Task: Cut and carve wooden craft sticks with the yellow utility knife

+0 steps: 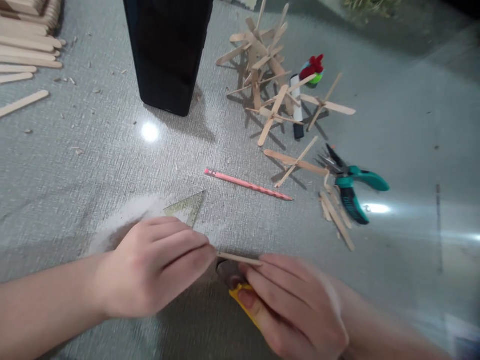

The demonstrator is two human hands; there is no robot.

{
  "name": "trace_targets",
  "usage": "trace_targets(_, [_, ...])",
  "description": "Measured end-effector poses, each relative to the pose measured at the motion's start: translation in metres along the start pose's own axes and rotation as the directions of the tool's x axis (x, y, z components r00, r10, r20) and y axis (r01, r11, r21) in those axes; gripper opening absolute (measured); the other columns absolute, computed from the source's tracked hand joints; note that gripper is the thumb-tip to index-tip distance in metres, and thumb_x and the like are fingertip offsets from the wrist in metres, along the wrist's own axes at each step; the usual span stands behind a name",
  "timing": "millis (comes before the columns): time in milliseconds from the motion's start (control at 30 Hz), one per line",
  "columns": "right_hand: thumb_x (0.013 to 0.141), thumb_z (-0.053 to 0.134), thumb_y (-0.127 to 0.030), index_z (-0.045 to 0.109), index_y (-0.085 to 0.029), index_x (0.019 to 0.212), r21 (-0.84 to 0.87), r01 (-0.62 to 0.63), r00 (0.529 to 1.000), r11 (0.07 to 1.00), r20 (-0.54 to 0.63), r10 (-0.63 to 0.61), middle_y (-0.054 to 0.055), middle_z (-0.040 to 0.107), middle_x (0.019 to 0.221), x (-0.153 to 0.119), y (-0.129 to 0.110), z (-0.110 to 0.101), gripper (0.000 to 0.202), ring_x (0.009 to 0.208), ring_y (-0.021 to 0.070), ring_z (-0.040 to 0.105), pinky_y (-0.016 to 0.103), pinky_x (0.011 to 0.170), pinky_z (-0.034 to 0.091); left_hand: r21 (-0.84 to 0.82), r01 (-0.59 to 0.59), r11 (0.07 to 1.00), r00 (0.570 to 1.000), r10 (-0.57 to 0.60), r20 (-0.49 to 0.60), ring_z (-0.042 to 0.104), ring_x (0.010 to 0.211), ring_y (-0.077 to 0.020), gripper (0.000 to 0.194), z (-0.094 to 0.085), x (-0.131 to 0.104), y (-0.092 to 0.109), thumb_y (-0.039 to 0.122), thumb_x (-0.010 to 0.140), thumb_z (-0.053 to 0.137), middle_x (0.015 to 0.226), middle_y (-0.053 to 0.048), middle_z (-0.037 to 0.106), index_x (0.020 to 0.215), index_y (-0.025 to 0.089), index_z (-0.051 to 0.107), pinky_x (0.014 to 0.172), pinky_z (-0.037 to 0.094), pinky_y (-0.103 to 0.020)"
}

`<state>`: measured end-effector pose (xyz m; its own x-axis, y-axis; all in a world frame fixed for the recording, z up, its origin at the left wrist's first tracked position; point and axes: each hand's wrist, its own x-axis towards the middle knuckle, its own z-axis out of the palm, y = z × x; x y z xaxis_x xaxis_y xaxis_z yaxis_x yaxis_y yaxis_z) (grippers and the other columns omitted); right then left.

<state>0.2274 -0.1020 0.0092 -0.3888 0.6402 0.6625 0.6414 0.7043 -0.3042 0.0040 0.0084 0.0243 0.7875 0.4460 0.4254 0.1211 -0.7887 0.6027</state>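
Craft stick (240, 258) — a thin, pale wooden one — lies level between the two hands at the near edge of the grey table (112, 160). The left hand (157, 265) has its fingers closed together, pinching the stick's left end at the fingertips. The right hand (296, 305) curls over the stick's right end and is closed around a yellow-handled tool (240, 296); the tool's dark metal head sits just under the stick, touching or almost touching it, though motion blur makes it hard to tell which.

Just beyond the left hand lies a clear plastic triangle ruler (187, 207), partly covered by the knuckles. Farther out, near the middle of the table, a pink pencil (247, 184) lies at a slant. To the right of it rest teal-handled pliers (350, 182), with a few loose cut sticks (337, 217) beside them and a small cross of two sticks (296, 161) between pencil and pliers.

Beyond these stands a heap of glued stick crosses (262, 60), with a black-and-white marker (297, 107) lying among them and a small red-and-green fuzzy thing (313, 68) just behind. A tall black box (167, 50) stands upright at the far centre. At the far left — well apart from the hands — is a stack of uncut sticks (26, 45), with wood chips scattered around.
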Motion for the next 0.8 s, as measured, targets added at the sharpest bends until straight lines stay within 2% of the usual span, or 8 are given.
trace_targets(33, [0.086, 0.065, -0.004, 0.06, -0.017, 0.061, 0.043, 0.006, 1.0, 0.999, 0.008, -0.006, 0.001, 0.068, 0.065, 0.002, 0.001, -0.001, 0.029, 0.056, 0.0123, 0.058, 0.028, 0.053, 0.053, -0.018, -0.013, 1.0, 1.0, 0.013, 0.025, 0.064, 0.071, -0.0125, 0.023, 0.001, 0.0, -0.001, 0.014, 0.103, 0.042, 0.086, -0.005, 0.073, 0.097, 0.011, 0.065, 0.067, 0.056, -0.025])
trace_targets(100, [0.089, 0.062, -0.004, 0.062, -0.016, 0.065, 0.016, -0.177, 0.971, 0.984, 0.167, 0.172, 0.004, 0.07, 0.071, 0.008, 0.003, -0.006, 0.026, 0.061, 0.0149, 0.062, 0.032, 0.06, 0.058, -0.053, -0.023, 0.998, 0.998, 0.025, 0.05, 0.065, 0.075, -0.0138, 0.02, 0.003, 0.0, -0.003, 0.011, 0.102, 0.044, 0.09, -0.007, 0.073, 0.101, 0.009, 0.064, 0.071, 0.056, -0.027])
trace_targets(167, [0.089, 0.062, -0.003, 0.063, -0.017, 0.066, 0.084, -0.051, 0.966, 0.995, 0.258, 0.028, 0.005, 0.07, 0.07, 0.015, 0.008, -0.013, 0.026, 0.059, 0.0151, 0.061, 0.031, 0.055, 0.056, -0.073, -0.008, 0.997, 1.0, 0.01, 0.027, 0.065, 0.074, -0.0136, 0.019, 0.005, 0.001, -0.004, 0.013, 0.102, 0.045, 0.09, -0.007, 0.074, 0.105, 0.01, 0.064, 0.07, 0.056, -0.026])
trace_targets(233, [0.089, 0.058, -0.001, 0.063, -0.017, 0.066, 0.095, -0.013, 0.966, 0.995, 0.257, -0.012, 0.003, 0.065, 0.062, 0.021, 0.014, -0.017, 0.029, 0.056, 0.0159, 0.059, 0.031, 0.051, 0.054, -0.096, -0.002, 0.995, 1.0, 0.003, 0.008, 0.067, 0.074, -0.0132, 0.019, 0.006, 0.001, -0.005, 0.013, 0.102, 0.044, 0.088, -0.007, 0.073, 0.105, 0.01, 0.063, 0.068, 0.056, -0.025])
trace_targets(333, [0.088, 0.062, -0.002, 0.065, -0.017, 0.07, 0.099, 0.051, 0.962, 0.994, 0.263, -0.075, 0.004, 0.066, 0.064, 0.023, 0.019, -0.019, 0.023, 0.058, 0.0173, 0.059, 0.033, 0.051, 0.054, -0.125, 0.017, 0.992, 1.0, -0.015, 0.015, 0.07, 0.077, -0.0126, 0.018, 0.008, 0.0, -0.006, 0.008, 0.1, 0.046, 0.088, -0.006, 0.074, 0.099, 0.012, 0.064, 0.07, 0.057, -0.023])
trace_targets(533, [0.089, 0.058, -0.003, 0.058, -0.019, 0.063, 0.103, 0.052, 0.965, 0.993, 0.251, -0.077, 0.001, 0.057, 0.058, 0.02, 0.018, -0.016, 0.03, 0.056, 0.0159, 0.054, 0.032, 0.05, 0.049, -0.164, 0.073, 0.984, 0.997, -0.069, 0.034, 0.071, 0.077, -0.0113, 0.021, 0.01, -0.002, -0.007, 0.002, 0.095, 0.047, 0.09, -0.006, 0.075, 0.099, 0.013, 0.064, 0.069, 0.058, -0.02])
trace_targets(667, [0.088, 0.061, -0.005, 0.056, -0.019, 0.07, 0.083, 0.055, 0.969, 0.995, 0.234, -0.073, 0.001, 0.064, 0.065, 0.013, 0.014, -0.016, 0.024, 0.061, 0.0152, 0.056, 0.032, 0.054, 0.05, -0.21, 0.028, 0.977, 1.0, -0.028, 0.004, 0.071, 0.08, -0.012, 0.016, 0.009, -0.002, -0.006, 0.001, 0.093, 0.051, 0.088, -0.007, 0.074, 0.098, 0.011, 0.063, 0.072, 0.059, -0.021])
trace_targets(800, [0.086, 0.061, -0.004, 0.051, -0.02, 0.068, 0.1, 0.02, 0.973, 0.995, 0.228, -0.043, 0.0, 0.064, 0.064, 0.007, 0.011, -0.014, 0.027, 0.06, 0.0138, 0.056, 0.031, 0.056, 0.048, -0.206, 0.012, 0.979, 1.0, -0.01, 0.012, 0.071, 0.078, -0.0122, 0.018, 0.006, -0.001, -0.005, 0.0, 0.093, 0.051, 0.088, -0.007, 0.074, 0.1, 0.011, 0.064, 0.071, 0.059, -0.022])
